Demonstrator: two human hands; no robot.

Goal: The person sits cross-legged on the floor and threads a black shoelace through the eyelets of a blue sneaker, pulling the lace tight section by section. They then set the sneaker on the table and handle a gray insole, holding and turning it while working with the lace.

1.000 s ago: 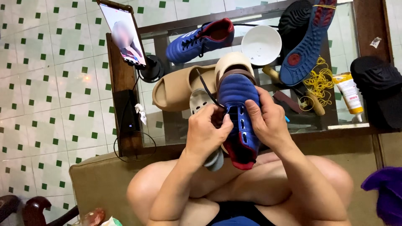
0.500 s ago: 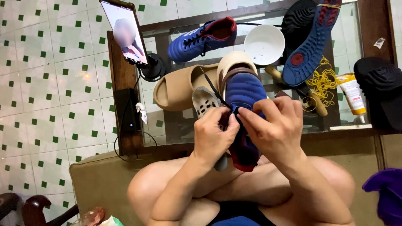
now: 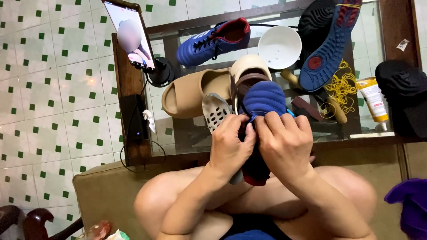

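You look down on a floor [image 3: 53,89] of pale tiles set with small green squares, bright with soft, even light. A glass-topped table [image 3: 187,133] with a dark wooden frame stands before you, and a tan cushioned seat [image 3: 106,191] sits beneath; dark carved wood [image 3: 31,222] curls at the lower left corner

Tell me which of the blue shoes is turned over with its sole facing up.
The blue shoe at the table's far right: its blue sole with a red spot faces up. The laced blue shoe lies on its side, and both hands grip the quilted blue shoe.
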